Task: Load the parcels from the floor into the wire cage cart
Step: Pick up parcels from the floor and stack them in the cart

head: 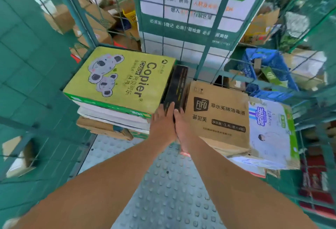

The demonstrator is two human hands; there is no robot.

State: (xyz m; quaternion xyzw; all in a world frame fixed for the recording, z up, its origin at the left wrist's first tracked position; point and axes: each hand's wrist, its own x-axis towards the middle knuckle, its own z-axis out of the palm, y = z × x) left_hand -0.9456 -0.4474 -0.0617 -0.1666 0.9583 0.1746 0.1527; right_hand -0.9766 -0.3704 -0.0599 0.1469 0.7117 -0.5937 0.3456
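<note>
Inside the green wire cage cart (201,59), a slim black box (177,85) stands on edge in the gap between a yellow-green copier-paper box (118,79) on the left and a brown FIFO carton (220,112) on the right. My left hand (162,121) and my right hand (181,125) lie side by side at the black box's near end, fingers straight and touching it. The copier box tops a stack of white and brown parcels (109,121). A white printed carton (272,134) lies beside the FIFO carton.
The cart's studded metal floor (163,183) shows in front of the stacks. A green and white sign (194,7) hangs on the back mesh. Beyond the mesh lie several cardboard boxes (98,18) and a blue crate (267,70).
</note>
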